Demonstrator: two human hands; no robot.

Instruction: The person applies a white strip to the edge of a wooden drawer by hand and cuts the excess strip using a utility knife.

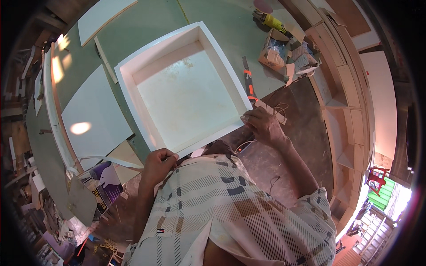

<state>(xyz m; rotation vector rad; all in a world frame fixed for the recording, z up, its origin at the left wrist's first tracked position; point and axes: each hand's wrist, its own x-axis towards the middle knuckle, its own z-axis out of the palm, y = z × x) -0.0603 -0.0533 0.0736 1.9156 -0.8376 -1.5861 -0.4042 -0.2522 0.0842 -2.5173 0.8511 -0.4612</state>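
A white open box like a drawer (186, 91) lies tilted on the green tabletop, its near side against my body. Some brownish smudges mark its bottom panel. At its near left corner my left hand (159, 165) is closed, thumb on top of the rim and fingers curled underneath out of sight. My right hand (265, 126) grips the near right corner, fingers bent over the edge. Just beyond that corner rests a hand saw (249, 82) with an orange and black handle.
A cardboard box (274, 52) of small packets and a yellow-green angle grinder (271, 21) sit at the far right. White boards (95, 111) lie on the green table (155, 26). Wooden shelving (344, 111) stands along the right. A purple carton (105, 179) is at lower left.
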